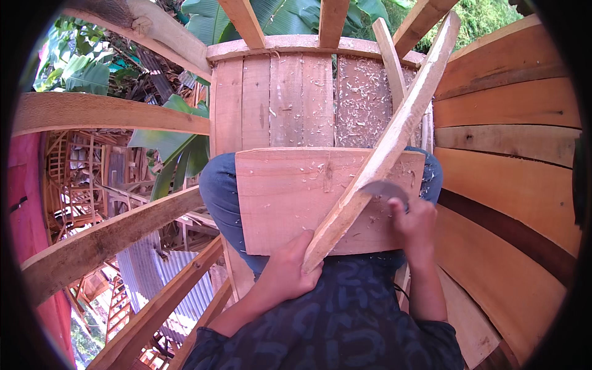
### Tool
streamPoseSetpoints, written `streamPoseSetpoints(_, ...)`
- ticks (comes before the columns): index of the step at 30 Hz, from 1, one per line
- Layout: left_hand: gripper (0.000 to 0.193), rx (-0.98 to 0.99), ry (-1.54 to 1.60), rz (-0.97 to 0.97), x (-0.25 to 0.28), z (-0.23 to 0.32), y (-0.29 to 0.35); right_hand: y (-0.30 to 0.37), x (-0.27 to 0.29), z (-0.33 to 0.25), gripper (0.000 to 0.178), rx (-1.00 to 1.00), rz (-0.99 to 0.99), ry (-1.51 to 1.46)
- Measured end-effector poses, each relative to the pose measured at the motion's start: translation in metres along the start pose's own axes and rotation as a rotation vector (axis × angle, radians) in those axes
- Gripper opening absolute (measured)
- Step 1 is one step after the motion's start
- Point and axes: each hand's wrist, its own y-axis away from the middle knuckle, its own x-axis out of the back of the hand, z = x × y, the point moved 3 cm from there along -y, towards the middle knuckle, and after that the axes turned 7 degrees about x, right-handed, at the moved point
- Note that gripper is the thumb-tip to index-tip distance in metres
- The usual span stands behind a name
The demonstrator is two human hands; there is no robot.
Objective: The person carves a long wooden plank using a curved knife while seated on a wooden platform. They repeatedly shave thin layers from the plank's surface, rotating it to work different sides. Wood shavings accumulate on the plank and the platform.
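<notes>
A long, roughly squared wooden pole [402, 132] slants across the board on my lap, its near end by my belly and its far end up at the right. My left hand [290, 264] is closed around the near end. In my right hand [417, 227] is a curved knife [385, 189], its dark, hooked blade lying against the pole's right side around mid-length. The fingers wrap the knife's handle, which is mostly hidden. Under the pole, a flat wooden board [280, 200] rests across my thighs, with a few shavings on it.
Curled shavings [364, 105] litter the plank floor [256, 102] ahead. A second wooden strip [388, 58] leans behind the pole. Plank walling [512, 139] closes the right side. Open wooden rails [117, 234] run along the left, with corrugated sheets [157, 271] below and beyond them.
</notes>
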Motion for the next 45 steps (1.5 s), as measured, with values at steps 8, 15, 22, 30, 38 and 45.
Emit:
streamPoseSetpoints(8,0.049,0.058,0.013,-0.018,-0.001,0.001,0.0,0.008,0.035,-0.007,0.065,0.027,-0.027,-0.114)
streamPoseSetpoints(15,0.045,0.023,0.035,-0.026,0.002,0.001,0.002,0.007,-0.006,-0.026,0.07,0.176,-0.136,0.011)
streamPoseSetpoints(22,0.044,0.012,-0.008,-0.027,-0.001,-0.007,0.009,-0.023,0.048,0.092,0.072,-0.378,0.158,0.039)
streamPoseSetpoints(30,0.044,0.018,-0.019,0.008,-0.003,0.002,0.005,0.022,0.0,-0.041,0.068,0.169,-0.27,-0.054)
streamPoseSetpoints(38,0.045,-0.029,-0.023,0.047,-0.006,-0.005,0.008,-0.026,0.029,0.057,0.072,-0.375,0.037,0.119)
streamPoseSetpoints(45,0.046,0.022,-0.043,0.035,-0.006,0.0,0.004,0.015,0.035,-0.017,0.067,0.036,-0.128,0.006)
